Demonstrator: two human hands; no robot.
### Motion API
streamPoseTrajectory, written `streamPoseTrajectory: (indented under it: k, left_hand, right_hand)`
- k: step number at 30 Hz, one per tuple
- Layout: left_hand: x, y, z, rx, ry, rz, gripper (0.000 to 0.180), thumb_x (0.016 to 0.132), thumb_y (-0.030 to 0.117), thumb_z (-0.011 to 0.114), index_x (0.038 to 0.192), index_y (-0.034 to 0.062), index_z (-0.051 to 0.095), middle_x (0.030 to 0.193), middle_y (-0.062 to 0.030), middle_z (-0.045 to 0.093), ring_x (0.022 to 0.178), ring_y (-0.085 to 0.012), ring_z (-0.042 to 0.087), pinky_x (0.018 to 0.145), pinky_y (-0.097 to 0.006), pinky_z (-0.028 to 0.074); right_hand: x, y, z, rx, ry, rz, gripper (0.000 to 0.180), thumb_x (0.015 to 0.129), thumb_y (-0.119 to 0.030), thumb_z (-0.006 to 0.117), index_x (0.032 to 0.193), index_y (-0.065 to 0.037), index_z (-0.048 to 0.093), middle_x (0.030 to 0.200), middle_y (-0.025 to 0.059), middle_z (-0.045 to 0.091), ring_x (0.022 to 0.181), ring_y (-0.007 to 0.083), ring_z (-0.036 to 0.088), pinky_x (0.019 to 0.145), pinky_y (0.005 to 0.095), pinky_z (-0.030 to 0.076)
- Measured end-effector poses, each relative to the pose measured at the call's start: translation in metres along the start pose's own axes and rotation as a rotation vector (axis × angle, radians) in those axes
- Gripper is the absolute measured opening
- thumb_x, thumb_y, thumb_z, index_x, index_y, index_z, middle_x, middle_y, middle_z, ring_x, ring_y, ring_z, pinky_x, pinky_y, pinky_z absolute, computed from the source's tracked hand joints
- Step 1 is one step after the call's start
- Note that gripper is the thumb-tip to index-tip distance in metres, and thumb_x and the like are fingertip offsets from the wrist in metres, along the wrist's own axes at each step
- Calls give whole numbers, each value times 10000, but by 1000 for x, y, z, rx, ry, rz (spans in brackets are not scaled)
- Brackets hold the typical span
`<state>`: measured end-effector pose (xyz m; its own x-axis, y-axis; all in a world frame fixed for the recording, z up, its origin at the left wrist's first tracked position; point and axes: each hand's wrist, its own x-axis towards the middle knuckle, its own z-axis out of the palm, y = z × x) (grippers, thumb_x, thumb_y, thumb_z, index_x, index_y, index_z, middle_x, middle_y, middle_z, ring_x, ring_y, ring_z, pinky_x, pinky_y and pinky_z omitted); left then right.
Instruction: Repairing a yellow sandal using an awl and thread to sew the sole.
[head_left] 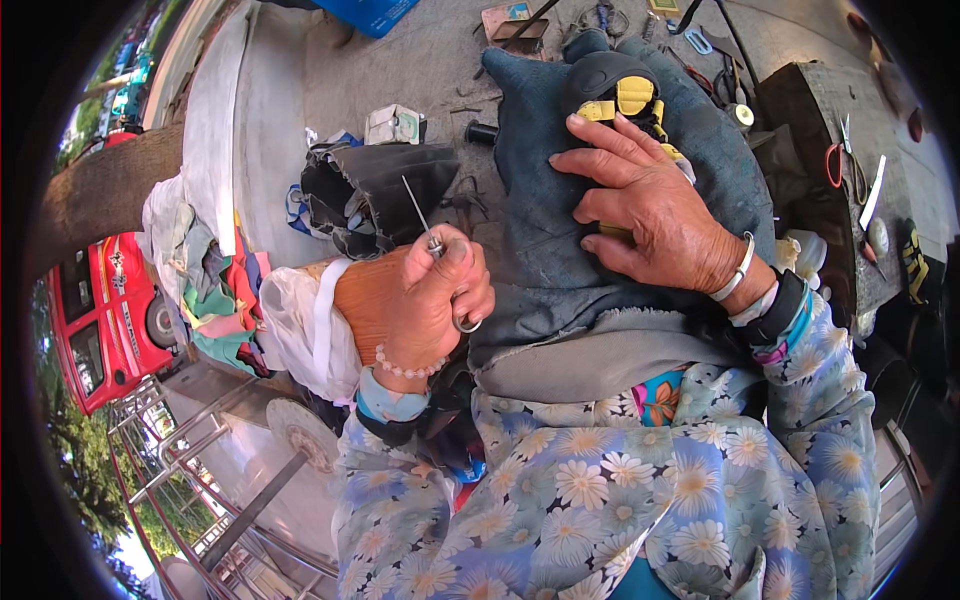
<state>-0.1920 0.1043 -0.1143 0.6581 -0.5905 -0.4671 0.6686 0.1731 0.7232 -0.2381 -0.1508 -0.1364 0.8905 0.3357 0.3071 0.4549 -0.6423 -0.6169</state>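
My left hand [440, 290] is closed round an awl [416, 205]; its thin metal shaft points up and a ring shows below my fingers. On the dark blue-grey cloth [540, 220] over my lap lies a black and yellow shoe [633, 95], its rounded black end facing away from me. My right hand [650, 205] holds the shoe from above, fingers stretched across it and thumb on the near side. Much of the shoe is hidden under that hand. The awl stays apart from the shoe, off to its left.
Left of the cloth sit a torn black bag [400, 190] and a small white box [394, 125]. Coloured fabric scraps [225, 310] hang further left. On the right a wooden box [830, 120] carries scissors [845, 160] and a white blade [873, 193]. Several tools lie at the far side.
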Motion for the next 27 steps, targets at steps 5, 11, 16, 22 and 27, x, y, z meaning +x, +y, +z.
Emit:
streamPoseTrajectory:
  k: [5,11,16,22,27]
  left_hand:
    - [9,-9,-11,-196,-46,119,160,942,223,567,862,111,485,690,-20,476,495,-82,400,475,-260,364]
    - [0,-10,-18,-215,14,239,112,943,213,563,941,105,531,845,-59,567,531,-99,451,490,-263,379]
    - [5,-17,-31,-309,-44,188,86,939,179,566,977,106,541,796,-40,543,519,-91,439,484,-258,373]
    - [0,-14,-33,-156,-38,211,87,932,144,567,916,59,580,730,-4,442,502,-82,392,470,-258,348]
    - [0,-9,-17,796,127,454,114,865,50,629,968,4,640,741,-15,494,572,-98,462,542,-256,403]
  right_hand:
    - [-1,1,-10,3,-21,-30,238,650,-106,728,872,-64,656,1281,92,522,1340,306,350,1099,488,268]
    - [-25,-14,-69,173,219,27,260,742,35,662,996,-12,635,1178,158,583,1037,300,595,859,358,484]
    - [-52,-13,-64,244,127,458,267,771,81,628,1026,2,618,1044,131,620,897,205,643,698,261,507]
    - [-64,-14,-48,230,187,667,341,779,18,655,1108,5,565,871,124,641,677,182,613,628,264,481]
    - [-69,-17,-49,176,102,661,335,763,-3,678,1079,7,570,780,117,632,639,188,607,586,277,467]
